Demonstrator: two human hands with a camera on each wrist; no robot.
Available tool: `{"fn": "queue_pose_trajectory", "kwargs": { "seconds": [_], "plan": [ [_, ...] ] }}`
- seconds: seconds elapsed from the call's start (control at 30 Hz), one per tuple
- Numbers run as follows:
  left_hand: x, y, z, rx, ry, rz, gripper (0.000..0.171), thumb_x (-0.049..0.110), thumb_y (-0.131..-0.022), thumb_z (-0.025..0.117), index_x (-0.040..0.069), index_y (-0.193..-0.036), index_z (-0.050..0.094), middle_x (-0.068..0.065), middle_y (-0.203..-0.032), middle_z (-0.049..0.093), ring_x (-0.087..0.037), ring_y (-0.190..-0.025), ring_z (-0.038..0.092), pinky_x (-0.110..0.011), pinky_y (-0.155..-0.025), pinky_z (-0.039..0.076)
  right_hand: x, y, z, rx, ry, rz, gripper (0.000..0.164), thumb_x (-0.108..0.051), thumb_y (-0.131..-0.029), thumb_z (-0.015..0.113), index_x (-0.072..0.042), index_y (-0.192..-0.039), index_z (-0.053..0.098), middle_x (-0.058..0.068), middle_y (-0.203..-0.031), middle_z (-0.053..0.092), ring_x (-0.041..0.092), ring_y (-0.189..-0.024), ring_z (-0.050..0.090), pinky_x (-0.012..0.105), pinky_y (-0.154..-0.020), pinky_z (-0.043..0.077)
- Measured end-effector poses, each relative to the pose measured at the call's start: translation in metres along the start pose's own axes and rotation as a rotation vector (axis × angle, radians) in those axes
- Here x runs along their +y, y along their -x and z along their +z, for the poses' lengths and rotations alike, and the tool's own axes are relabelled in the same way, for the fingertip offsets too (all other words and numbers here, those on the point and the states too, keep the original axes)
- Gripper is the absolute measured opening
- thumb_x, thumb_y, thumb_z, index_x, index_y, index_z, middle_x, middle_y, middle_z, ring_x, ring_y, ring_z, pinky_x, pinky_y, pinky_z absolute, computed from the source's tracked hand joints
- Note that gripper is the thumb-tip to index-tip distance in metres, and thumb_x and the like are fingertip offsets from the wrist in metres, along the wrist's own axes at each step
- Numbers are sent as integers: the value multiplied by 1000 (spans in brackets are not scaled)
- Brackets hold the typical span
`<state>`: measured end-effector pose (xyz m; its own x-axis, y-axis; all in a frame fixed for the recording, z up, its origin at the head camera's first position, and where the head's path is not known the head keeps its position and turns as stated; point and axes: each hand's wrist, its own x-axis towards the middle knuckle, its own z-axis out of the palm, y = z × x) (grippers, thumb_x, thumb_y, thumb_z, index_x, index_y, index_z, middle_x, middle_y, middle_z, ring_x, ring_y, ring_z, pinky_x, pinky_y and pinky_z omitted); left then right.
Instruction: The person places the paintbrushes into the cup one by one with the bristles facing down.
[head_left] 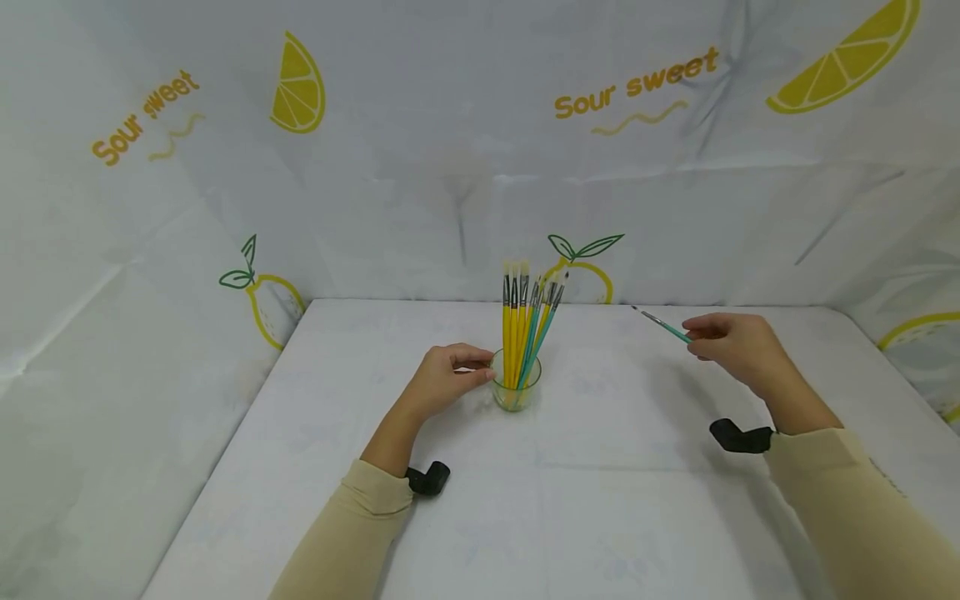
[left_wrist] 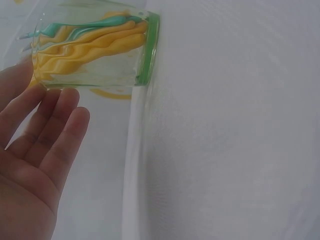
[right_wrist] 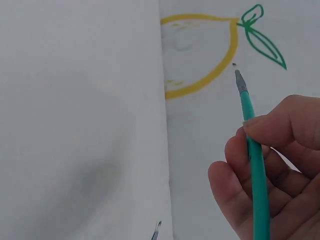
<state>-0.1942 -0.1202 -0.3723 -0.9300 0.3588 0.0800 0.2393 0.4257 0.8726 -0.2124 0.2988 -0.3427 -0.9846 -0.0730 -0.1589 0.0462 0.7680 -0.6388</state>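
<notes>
A clear greenish glass (head_left: pixel 516 402) stands upright on the table, holding several paintbrushes (head_left: pixel 512 333) with yellow or teal handles, bristles up. My left hand (head_left: pixel 447 379) holds the glass at its left side near the rim, thumb in front and fingers behind. In the left wrist view, the fingertips (left_wrist: pixel 70 95) meet the wall of the glass (left_wrist: pixel 110 70). Off to the right, my right hand (head_left: pixel 738 346) pinches a thin teal paintbrush (head_left: pixel 667 327) above the table. Its dark tip points left and away, as the brush (right_wrist: pixel 257 185) also shows in the right wrist view.
A white cloth covers the table (head_left: pixel 585 517), whose back edge meets a hanging white cloth (head_left: pixel 420 192) printed with lemons and lettering. Black wrist cameras sit on both wrists, the left one (head_left: pixel 429 478) near the tabletop.
</notes>
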Motion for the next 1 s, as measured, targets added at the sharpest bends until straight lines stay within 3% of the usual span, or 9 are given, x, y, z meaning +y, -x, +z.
{"fn": "queue_pose_trajectory", "kwargs": {
  "seconds": [0.1,0.27,0.5,0.77,1.0],
  "plan": [
    [1,2,0,-5,-7,3,29,18,-89,67,6,-114,67,-13,-119,64,-19,-105,62,-32,-91,52,-12,2,6,26,-55,-34,47,-37,-92,56,-14,-134,52,11,-126,57,25,-101,63,48,-91,44],
    [2,2,-1,-7,-8,7,29,18,-88,67,5,-115,67,-13,-119,64,-20,-106,62,-31,-91,52,-31,4,19,85,-127,-72,39,-35,-90,60,-16,-125,60,3,-113,63,15,-90,62,34,-86,46],
    [1,2,-1,-15,-8,13,29,18,-89,67,5,-115,67,-14,-120,63,-20,-107,62,-31,-92,52,-59,7,42,121,-332,-86,37,-39,-88,64,-16,-117,63,-10,-94,66,15,-84,61,26,-84,44],
    [4,3,-2,-5,-24,13,28,18,-88,67,6,-114,68,-11,-117,65,-19,-105,62,-31,-91,52,-87,5,69,175,-546,-179,39,-32,-89,65,-5,-116,63,-13,-93,65,10,-81,59,20,-74,48],
    [4,3,-1,-4,-18,10,28,18,-88,67,6,-114,68,-10,-117,65,-19,-105,62,-31,-91,52,-106,2,82,228,-726,-266,29,-26,-85,71,-7,-106,66,-7,-88,68,13,-74,60,20,-69,52]
  ]
}}
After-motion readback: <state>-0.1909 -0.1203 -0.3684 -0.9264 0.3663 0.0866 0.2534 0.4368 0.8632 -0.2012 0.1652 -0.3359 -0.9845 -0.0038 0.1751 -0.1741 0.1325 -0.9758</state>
